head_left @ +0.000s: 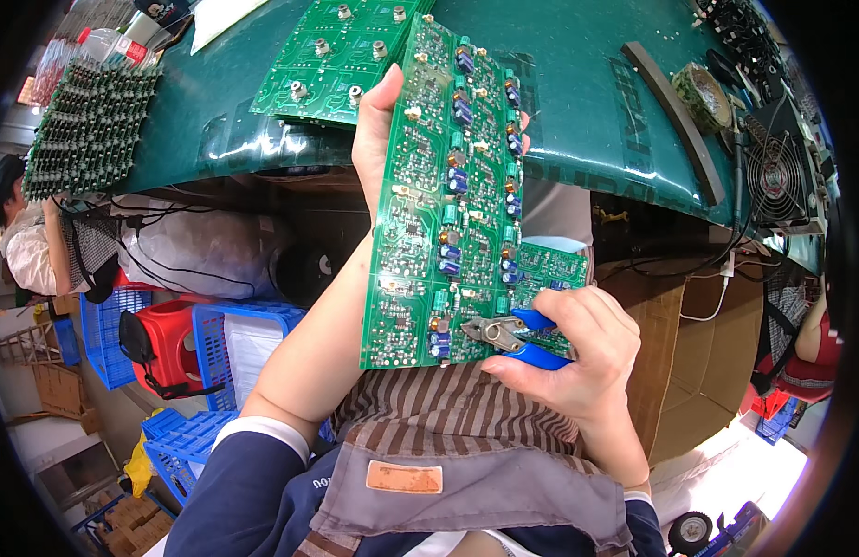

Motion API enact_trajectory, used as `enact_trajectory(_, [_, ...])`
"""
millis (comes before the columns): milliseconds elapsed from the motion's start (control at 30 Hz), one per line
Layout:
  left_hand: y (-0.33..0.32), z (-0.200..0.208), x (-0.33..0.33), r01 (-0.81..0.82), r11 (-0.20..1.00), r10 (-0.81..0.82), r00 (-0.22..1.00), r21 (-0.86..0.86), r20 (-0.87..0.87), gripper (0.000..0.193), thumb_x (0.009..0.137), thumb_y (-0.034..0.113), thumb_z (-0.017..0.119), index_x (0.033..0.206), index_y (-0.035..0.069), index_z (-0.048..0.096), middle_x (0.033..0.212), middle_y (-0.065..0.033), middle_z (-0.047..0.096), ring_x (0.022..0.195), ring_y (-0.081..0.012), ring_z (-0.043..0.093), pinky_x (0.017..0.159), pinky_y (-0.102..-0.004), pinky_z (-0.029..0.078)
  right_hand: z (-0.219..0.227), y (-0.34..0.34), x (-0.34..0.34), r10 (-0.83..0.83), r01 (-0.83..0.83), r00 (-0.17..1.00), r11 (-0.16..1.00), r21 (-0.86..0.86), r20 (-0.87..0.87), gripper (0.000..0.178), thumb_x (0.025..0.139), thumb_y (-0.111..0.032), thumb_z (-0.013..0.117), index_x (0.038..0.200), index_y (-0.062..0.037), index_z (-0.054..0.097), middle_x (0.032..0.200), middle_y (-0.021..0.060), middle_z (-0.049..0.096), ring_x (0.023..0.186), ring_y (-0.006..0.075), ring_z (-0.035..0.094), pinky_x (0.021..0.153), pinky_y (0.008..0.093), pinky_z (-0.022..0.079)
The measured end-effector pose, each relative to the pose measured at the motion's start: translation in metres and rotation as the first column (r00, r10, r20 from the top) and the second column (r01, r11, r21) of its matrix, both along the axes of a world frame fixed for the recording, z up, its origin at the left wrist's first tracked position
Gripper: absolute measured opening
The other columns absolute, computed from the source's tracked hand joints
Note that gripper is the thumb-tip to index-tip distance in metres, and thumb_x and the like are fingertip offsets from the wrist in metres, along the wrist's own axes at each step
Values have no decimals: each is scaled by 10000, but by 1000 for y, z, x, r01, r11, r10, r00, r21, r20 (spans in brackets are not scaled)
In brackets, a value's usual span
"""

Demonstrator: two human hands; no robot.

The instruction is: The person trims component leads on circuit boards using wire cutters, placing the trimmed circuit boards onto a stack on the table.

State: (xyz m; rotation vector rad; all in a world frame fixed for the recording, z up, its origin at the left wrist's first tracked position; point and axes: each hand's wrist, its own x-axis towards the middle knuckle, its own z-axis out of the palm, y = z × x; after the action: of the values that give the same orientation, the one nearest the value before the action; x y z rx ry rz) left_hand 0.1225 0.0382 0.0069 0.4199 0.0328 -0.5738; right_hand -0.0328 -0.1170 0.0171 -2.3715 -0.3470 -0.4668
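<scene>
My left hand (377, 130) grips a long green circuit board panel (406, 223) from its far left edge, thumb on the front and fingertips showing at the right edge. Rows of blue capacitors and small parts cover the panel, which is tilted up over my lap. In my right hand (592, 348) are wire cutters (533, 339) with blue handles, their jaws against the panel's near right part. Another green board (555, 267) lies lower, partly hidden behind the panel and the cutters.
A stack of green boards (304, 70) with round metal connectors lies on the green-covered table (578, 56). Populated boards (90, 130) stand at the left. A dark bar (671, 121), tape roll (703, 97) and fan (780, 176) are at right. Blue crates (211, 353) and a cardboard box (717, 362) flank me.
</scene>
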Motion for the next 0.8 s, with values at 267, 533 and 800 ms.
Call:
enact_trajectory(267, [1, 3, 0, -8, 1000, 8, 1000, 20, -7, 592, 934, 563, 478, 1131, 26, 629, 963, -190, 694, 813, -294, 697, 683, -406, 595, 3, 1, 6, 39, -39, 998, 999, -5, 41, 558, 574, -439, 902, 907, -59, 668, 813, 52, 631, 707, 236, 577, 659, 352, 428])
enact_trajectory(533, [1, 2, -1, -17, 1000, 18, 1000, 18, -22, 583, 936, 559, 476, 1120, 29, 634, 955, -189, 693, 811, -290, 697, 679, -399, 595, 5, 1, 7, 21, -20, 999, 999, -29, 38, 551, 564, -408, 913, 913, -58, 670, 817, 55, 640, 711, 240, 592, 657, 351, 444])
enact_trajectory(800, [-2, 1, 1, 60, 998, -60, 998, -10, -22, 577, 936, 560, 473, 1071, 28, 652, 924, -188, 698, 771, -280, 698, 641, -377, 593, 1, 3, 7, 14, -14, 997, 1000, 4, 72, 535, 550, -425, 920, 846, -55, 674, 720, 34, 629, 632, 217, 604, 579, 323, 482])
